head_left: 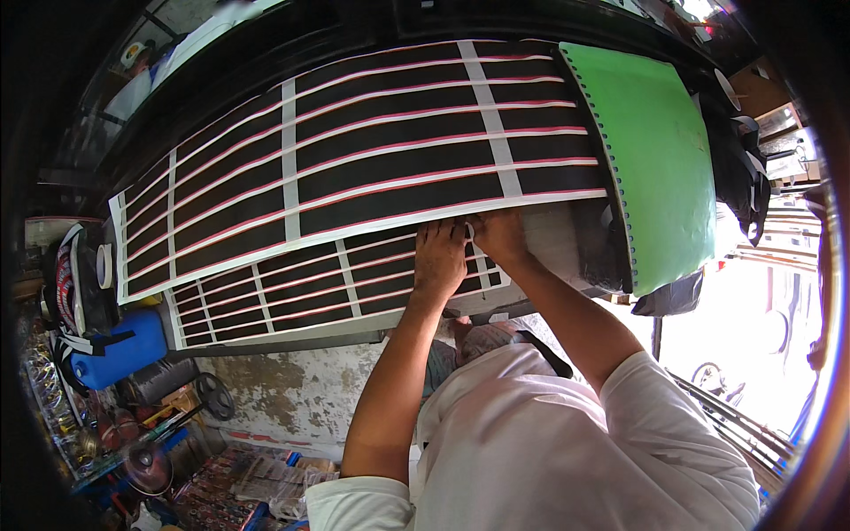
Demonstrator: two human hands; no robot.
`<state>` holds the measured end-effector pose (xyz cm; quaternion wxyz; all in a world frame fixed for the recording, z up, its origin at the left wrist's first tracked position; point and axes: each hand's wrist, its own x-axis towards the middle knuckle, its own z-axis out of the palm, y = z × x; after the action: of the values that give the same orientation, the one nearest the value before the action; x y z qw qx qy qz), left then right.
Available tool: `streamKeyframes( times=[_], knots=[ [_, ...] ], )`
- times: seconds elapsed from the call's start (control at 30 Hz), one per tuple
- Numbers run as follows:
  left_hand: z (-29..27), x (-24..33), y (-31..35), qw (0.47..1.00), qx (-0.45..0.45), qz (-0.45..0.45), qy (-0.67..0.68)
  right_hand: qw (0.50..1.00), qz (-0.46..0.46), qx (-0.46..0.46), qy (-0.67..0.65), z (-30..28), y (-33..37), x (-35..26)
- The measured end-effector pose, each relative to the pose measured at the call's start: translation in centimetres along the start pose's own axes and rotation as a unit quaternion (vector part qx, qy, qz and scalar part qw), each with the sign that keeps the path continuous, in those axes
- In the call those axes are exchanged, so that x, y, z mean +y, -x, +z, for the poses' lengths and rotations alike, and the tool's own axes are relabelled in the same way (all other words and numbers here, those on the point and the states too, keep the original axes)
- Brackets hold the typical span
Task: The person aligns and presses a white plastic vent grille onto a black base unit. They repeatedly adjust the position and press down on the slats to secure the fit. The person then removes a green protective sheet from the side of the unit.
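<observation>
A large sheet of black strips, divided by thin white-and-red lines and crossed by pale grey bands, lies over the work table. Beneath its near edge shows a second sheet with the same pattern. My left hand lies palm down on the lower sheet, fingers stretched to the upper sheet's near edge. Close beside it, my right hand is bent inward at that edge, slightly blurred. A small white piece shows between the hands; I cannot make out what it is. The right fingertips are mostly hidden.
A green sheet with a perforated edge covers the table's right end, near black bags. At left stand a blue container and a black handwheel. A fan and cluttered goods sit below, beside a peeling wall.
</observation>
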<state>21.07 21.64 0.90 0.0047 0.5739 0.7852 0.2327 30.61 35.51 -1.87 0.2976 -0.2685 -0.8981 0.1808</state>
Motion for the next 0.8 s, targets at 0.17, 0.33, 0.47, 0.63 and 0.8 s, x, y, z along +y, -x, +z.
streamKeyframes(
  times=[0.17, 0.33, 0.47, 0.63, 0.8],
  knots=[
    [0.0, -0.2, -0.1, 0.999, -0.042, -0.01, 0.019, 0.999, 0.015, -0.03, 0.03, 0.4, 0.4, 0.6],
    [-0.8, -0.2, 0.0, 0.999, -0.036, -0.01, 0.012, 0.995, 0.022, -0.069, 0.07, -0.6, 0.2, 0.7],
    [-0.6, 0.0, 0.1, 0.998, -0.058, -0.029, -0.002, 0.989, 0.006, -0.08, 0.121, -1.3, 0.3, 0.4],
    [-0.2, -0.1, 0.6, 0.997, -0.068, -0.036, -0.023, 0.983, 0.033, -0.111, 0.142, -1.7, 0.3, 0.3],
    [0.6, -0.2, 1.2, 0.998, -0.054, -0.035, -0.025, 0.984, 0.028, -0.092, 0.149, -2.3, 0.2, 0.7]
  ],
)
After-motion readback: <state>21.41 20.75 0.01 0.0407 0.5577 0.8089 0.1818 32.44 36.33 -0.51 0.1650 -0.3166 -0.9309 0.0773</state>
